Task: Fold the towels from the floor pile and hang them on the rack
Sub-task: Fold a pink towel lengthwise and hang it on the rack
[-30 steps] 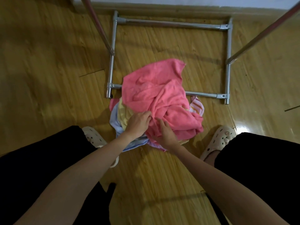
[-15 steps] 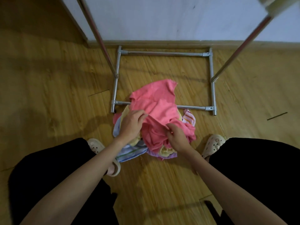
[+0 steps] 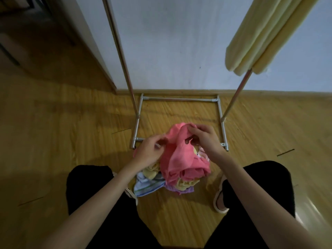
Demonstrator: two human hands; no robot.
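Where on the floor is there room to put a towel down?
Bare wooden floor lies left of the rack base, and more to its right. Between the feet it is crowded: the towel pile sits there, under the pink towel.

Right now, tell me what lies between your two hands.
In the head view, the pink towel bunches between the left hand and right hand, both pinching its upper edge above the floor pile.
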